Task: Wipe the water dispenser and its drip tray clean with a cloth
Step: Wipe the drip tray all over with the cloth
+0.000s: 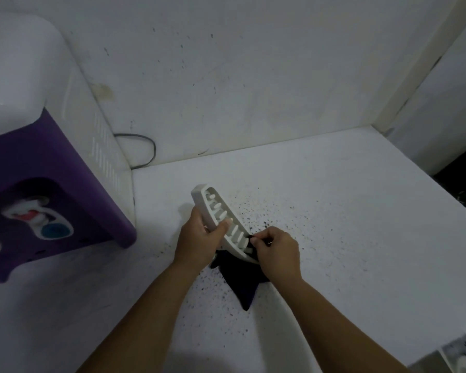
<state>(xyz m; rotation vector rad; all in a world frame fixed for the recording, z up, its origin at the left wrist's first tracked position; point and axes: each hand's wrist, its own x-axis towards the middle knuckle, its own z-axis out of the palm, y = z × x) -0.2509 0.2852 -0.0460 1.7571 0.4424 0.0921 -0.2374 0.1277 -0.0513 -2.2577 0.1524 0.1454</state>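
Observation:
The white slotted drip tray is lifted off the counter and tilted on edge. My left hand grips its left rim, thumb across the slots. My right hand pinches a dark cloth against the tray's lower end; the rest of the cloth hangs below the tray down to the counter. The water dispenser, white with a purple front and red and blue taps, stands at the left.
A white counter with dark specks lies under my hands, bounded by a spotted white wall behind. A black power cord loops behind the dispenser. The counter's right edge drops off near a dark object.

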